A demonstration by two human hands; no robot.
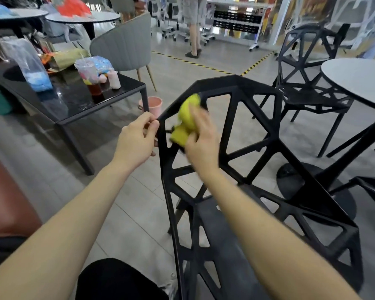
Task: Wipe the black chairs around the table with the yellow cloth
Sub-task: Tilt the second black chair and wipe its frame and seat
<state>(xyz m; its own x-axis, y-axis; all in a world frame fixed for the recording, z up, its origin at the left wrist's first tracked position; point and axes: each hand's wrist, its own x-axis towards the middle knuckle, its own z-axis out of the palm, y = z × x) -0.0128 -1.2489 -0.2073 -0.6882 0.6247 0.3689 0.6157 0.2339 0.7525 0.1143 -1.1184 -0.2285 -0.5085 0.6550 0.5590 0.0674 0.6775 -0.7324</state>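
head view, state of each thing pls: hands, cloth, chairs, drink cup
left hand: grips near chair's frame edge
right hand: holds cloth
yellow cloth: bunched, pressed on backrest
near black chair: upright
far black chair: upright, untouched
drink cup: upright, bagged

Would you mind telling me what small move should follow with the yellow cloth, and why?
Probably slide the yellow cloth rightward along the top bar of the near black chair. The right hand presses it near the left corner, the left hand steadies the frame, and the bar's remaining length lies to the right.

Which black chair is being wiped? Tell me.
The nearest black chair, its backrest held by the left hand and rubbed with the yellow cloth; the far chair stands untouched.
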